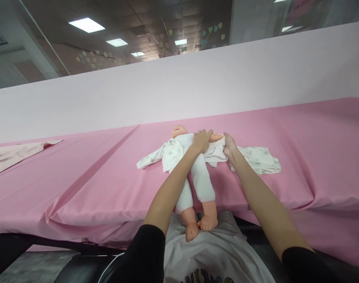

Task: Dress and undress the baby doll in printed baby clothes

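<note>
A baby doll (203, 182) with a white cloth body lies on its back, its feet hanging over the table's front edge toward my lap. A small white printed baby shirt (173, 154) covers its chest on the left, with one sleeve spread out on the cloth. My left hand (201, 141) is closed round the doll's arm on the right; the doll's hand (216, 137) sticks out past my fingers. Pinched in my right hand (229, 144) is the edge of the shirt's other side, which lies inside out beneath that arm. My forearm hides part of the doll's body.
Folded white printed baby clothing (259, 159) lies just right of my right hand. A pink cloth (103, 177) with creases covers the table. At the far left lies a pale mat (17, 153). Behind the table rises a white wall (179, 90) with glass above it.
</note>
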`<state>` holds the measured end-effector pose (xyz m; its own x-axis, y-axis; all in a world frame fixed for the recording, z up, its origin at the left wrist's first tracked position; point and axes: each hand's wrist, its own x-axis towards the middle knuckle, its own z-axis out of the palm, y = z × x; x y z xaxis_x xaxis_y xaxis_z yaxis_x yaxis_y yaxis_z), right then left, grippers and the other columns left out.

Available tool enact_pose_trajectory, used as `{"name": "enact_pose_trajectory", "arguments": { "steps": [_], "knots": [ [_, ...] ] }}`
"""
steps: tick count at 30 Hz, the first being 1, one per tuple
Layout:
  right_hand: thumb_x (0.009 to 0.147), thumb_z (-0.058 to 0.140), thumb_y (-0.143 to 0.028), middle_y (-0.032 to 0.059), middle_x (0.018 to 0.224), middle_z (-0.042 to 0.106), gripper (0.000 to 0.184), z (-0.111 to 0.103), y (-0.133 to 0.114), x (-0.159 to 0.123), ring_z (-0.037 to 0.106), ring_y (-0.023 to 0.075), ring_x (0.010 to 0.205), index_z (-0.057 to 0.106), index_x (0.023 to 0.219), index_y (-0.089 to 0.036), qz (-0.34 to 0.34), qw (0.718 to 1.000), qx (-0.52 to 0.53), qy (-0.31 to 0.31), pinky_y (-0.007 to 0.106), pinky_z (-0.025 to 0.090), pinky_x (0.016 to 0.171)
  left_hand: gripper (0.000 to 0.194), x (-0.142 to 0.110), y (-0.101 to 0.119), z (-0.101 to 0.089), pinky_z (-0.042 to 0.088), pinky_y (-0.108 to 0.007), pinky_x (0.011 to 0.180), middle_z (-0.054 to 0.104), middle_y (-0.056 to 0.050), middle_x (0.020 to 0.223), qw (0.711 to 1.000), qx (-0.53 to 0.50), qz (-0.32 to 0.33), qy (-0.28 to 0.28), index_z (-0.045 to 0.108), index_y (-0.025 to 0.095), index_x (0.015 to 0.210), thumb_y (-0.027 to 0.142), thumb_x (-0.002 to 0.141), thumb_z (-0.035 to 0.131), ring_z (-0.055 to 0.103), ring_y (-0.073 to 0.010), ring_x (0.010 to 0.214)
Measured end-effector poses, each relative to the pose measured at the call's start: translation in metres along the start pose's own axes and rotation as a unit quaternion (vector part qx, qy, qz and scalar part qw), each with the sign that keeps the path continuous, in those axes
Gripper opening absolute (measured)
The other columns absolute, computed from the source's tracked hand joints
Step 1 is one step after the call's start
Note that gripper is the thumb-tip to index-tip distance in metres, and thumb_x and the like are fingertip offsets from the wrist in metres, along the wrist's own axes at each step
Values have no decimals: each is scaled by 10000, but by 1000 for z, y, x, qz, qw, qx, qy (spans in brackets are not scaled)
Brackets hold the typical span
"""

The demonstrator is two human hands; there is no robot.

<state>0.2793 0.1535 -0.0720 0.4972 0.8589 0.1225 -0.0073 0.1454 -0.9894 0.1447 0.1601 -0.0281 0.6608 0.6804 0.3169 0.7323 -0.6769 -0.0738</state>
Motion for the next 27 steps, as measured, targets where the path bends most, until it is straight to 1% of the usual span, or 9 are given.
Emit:
{"name": "enact_pose_trajectory", "arguments": {
  "steps": [3, 5, 7, 12, 16, 20, 23, 25, 27],
  "knots": [
    [816, 564, -351, -15, 590, 546, 206, -1, -4, -7, 556, 152, 543, 458, 733, -196, 70, 986, 148, 33, 300, 494, 580, 413, 0, -5, -1, 383, -433, 899, 536, -119, 1144, 1000, -5, -11, -25, 429, 218, 1222, 125, 823, 378, 506, -266, 1082],
    [714, 687, -261, -45, 571, 526, 267, -4, -5, -11, 541, 125, 518, 426, 708, -202, 67, 981, 182, 20, 256, 477, 547, 402, -1, -6, 0, 380, -434, 902, 536, -122, 1143, 1000, -9, -7, -24, 437, 215, 1216, 124, 830, 370, 506, -264, 1086],
    [631, 731, -177, -47, 590, 541, 315, -9, -5, -12, 549, 119, 527, 434, 733, -201, 73, 982, 176, -5, 229, 462, 523, 389, -2, -5, 2, 376, -428, 905, 538, -120, 1137, 1000, -10, 0, -18, 458, 214, 1192, 111, 829, 361, 510, -254, 1080],
    [570, 686, -93, -28, 731, 576, 371, -19, -1, -8, 570, 112, 587, 545, 902, -181, 43, 997, 69, 15, 215, 449, 528, 376, -3, -3, 6, 371, -418, 919, 555, -110, 1127, 999, -11, 16, -27, 495, 199, 1152, 108, 805, 384, 515, -244, 1071],
    [551, 667, -101, -48, 639, 519, 367, -23, -2, -5, 511, 97, 537, 607, 910, -146, -5, 1000, -5, -3, 213, 398, 505, 368, -3, -5, 5, 375, -404, 918, 566, -99, 1124, 999, -15, 22, -38, 506, 208, 1142, 113, 817, 364, 522, -231, 1061],
    [531, 599, -95, -39, 622, 520, 366, -26, -2, -5, 508, 112, 571, 647, 891, -134, -22, 997, -74, -32, 228, 401, 539, 362, -3, -3, 6, 370, -394, 923, 576, -90, 1130, 998, 1, 28, -50, 520, 207, 1137, 143, 810, 378, 520, -232, 1079],
    [522, 520, -58, -4, 733, 585, 340, -26, 1, -5, 538, 141, 693, 667, 811, -159, -89, 972, -218, -5, 247, 412, 631, 351, -4, 3, 9, 356, -384, 942, 578, -98, 1151, 997, 15, 34, -62, 537, 190, 1124, 268, 790, 461, 516, -248, 1096],
    [538, 497, -37, 21, 833, 614, 339, -24, 4, -6, 547, 168, 798, 667, 797, -175, -136, 939, -316, 22, 263, 406, 696, 388, -5, 6, 10, 340, -378, 962, 581, -98, 1156, 997, 18, 42, -63, 545, 190, 1117, 360, 771, 504, 517, -253, 1100],
    [584, 484, -32, 40, 860, 613, 340, -21, 5, -9, 539, 186, 825, 661, 833, -184, -157, 908, -387, 44, 275, 390, 702, 423, -6, 7, 10, 326, -375, 978, 586, -90, 1152, 996, 7, 58, -68, 547, 205, 1120, 439, 771, 503, 520, -249, 1101]
  ]
}}
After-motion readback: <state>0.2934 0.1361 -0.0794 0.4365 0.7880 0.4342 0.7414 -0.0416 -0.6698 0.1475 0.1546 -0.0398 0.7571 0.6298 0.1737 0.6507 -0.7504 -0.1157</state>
